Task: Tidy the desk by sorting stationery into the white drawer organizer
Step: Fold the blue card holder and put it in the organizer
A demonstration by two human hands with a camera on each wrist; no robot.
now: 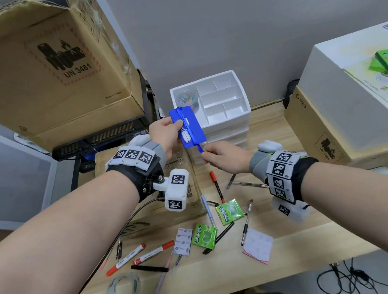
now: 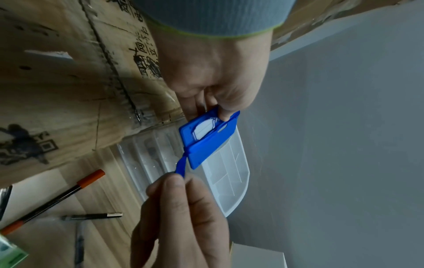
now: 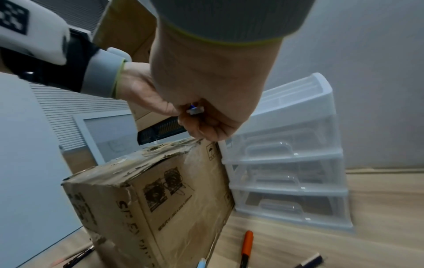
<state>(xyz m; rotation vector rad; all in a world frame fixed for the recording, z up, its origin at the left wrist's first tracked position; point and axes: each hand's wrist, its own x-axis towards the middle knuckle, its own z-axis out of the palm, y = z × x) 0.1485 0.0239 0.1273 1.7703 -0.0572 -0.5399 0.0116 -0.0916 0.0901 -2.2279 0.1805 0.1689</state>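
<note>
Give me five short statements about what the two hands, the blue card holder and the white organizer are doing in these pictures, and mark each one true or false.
1. The left hand holds the blue card holder by its edge. True.
2. The right hand rests flat on the desk. False: it pinches the blue strap that hangs from the card holder.
3. The card holder lies inside the white drawer organizer. False: it is held in the air, in front of the organizer.
4. One top compartment of the organizer holds coloured clips. True.
5. All pens are already sorted away. False: markers such as the red-capped marker lie on the wooden desk.
</note>
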